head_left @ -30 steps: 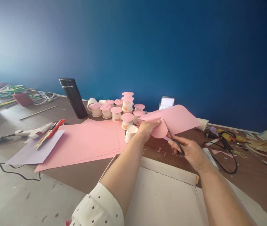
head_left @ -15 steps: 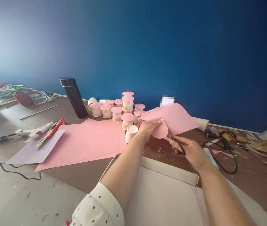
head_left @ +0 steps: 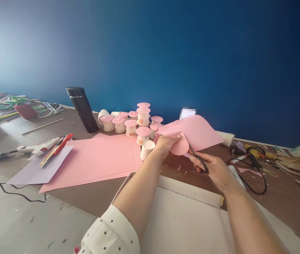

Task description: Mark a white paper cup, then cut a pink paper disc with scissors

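Observation:
My left hand (head_left: 166, 144) pinches a sheet of pink paper (head_left: 199, 132), thumb on top near a partly cut, rounded edge. My right hand (head_left: 212, 168) is closed round the handles of black scissors (head_left: 203, 165), whose blades meet the paper just right of my left thumb. Part of the blades is hidden by the paper. Beside my left wrist stands an upright white paper cup (head_left: 148, 149). Behind it are several upside-down paper cups topped with pink paper discs (head_left: 143, 131), some of them stacked.
Pink sheets (head_left: 99, 158) lie left, partly under a lilac sheet (head_left: 57, 167) bearing a red utility knife (head_left: 60, 146) and a white glue gun (head_left: 40, 146). A black flask (head_left: 82, 111) stands behind. Cables (head_left: 263, 176) and scraps clutter the right. An open carton (head_left: 187, 222) is in front of me.
Almost nothing differs. Both hands, the paper and the scissors keep nearly the same place, with only a very slight shift of the view.

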`<state>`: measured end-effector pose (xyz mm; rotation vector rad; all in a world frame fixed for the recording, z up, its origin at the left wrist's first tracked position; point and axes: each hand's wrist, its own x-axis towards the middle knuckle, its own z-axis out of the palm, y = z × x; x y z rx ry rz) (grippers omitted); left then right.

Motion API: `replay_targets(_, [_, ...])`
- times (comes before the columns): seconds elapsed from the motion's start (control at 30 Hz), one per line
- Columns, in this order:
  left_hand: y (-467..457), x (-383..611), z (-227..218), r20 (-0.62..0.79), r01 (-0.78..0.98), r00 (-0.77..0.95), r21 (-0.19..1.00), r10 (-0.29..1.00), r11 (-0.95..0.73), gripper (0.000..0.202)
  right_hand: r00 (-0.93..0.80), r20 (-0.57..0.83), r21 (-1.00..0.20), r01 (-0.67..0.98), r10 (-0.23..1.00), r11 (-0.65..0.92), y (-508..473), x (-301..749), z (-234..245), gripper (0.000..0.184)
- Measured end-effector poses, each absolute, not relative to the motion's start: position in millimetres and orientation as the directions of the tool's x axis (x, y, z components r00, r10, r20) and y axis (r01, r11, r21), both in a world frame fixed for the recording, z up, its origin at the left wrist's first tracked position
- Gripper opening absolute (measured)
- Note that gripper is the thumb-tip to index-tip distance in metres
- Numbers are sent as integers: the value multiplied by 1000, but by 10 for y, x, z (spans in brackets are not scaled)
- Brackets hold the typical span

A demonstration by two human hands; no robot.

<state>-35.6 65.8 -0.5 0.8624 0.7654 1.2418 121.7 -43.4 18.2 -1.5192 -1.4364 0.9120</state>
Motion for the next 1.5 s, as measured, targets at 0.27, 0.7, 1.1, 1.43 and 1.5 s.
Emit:
replay_targets(0.27, [658,-362,-6,24,-403,202,913,979,61,43,85,26,-919,395,996,-10,-437,1230,189,57])
replay_targets(0.7, [645,-392,17,60,-419,231,907,971,43,41,70,-12,-935,352,998,-36,-435,1227,199,54])
replay_targets(1.1, [469,-127,73,-100,-681,297,675,950,284,39,249,50,-952,303,967,-29,-311,1162,-45,57])
replay_targets(1.43, [368,30,83,-167,-734,100,654,981,186,22,249,59,-959,283,967,-14,-316,1069,-3,56])
replay_targets(1.5, [390,25,72,-172,-728,92,661,981,184,20,242,41,-962,272,969,-28,-326,1053,15,55])
